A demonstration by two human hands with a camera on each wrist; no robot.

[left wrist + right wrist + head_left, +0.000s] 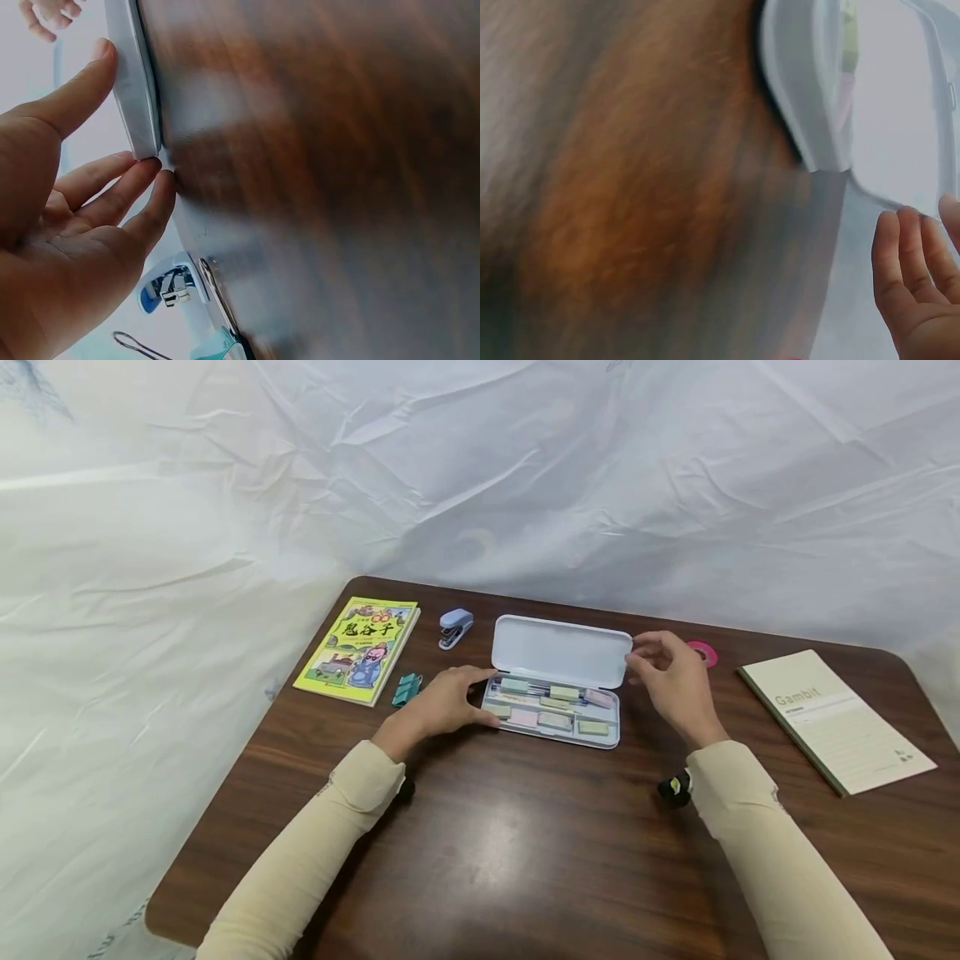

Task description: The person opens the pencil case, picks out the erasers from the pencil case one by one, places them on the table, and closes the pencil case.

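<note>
1. Touching the nine o'clock end of the white pencil case, the left hand was spread, with its thumb against the front side and some fingertips at the end.
2. The pencil case sat flat on the brown table, toward the twelve o'clock edge and between the two hands.
3. Its lid was up. It leaned back on the twelve o'clock side, so the plain white inside showed.
4. The right hand was at three o'clock from the lid. In the right wrist view, its fingers were almost straight and close together, with their tips at the edge of the lid. I could not tell how hard they touched it.
5. In the pencil case lay little blocks, some green and some pink. There were also some long, thin things, too small to tell what they were.
6. A blue stapler was at ten o'clock from the pencil case. A teal clip was at nine o'clock, near the left hand.
7. A yellow book with cartoon pictures lay past the clip, between nine and ten o'clock.
8. A round pink thing lay just beside the right hand, between two and three o'clock from the pencil case.
9. A cream notebook that said "Gambit" lay at three o'clock, well apart from the pencil case.
10. A white, crinkly sheet was behind the table, at twelve o'clock.
</note>
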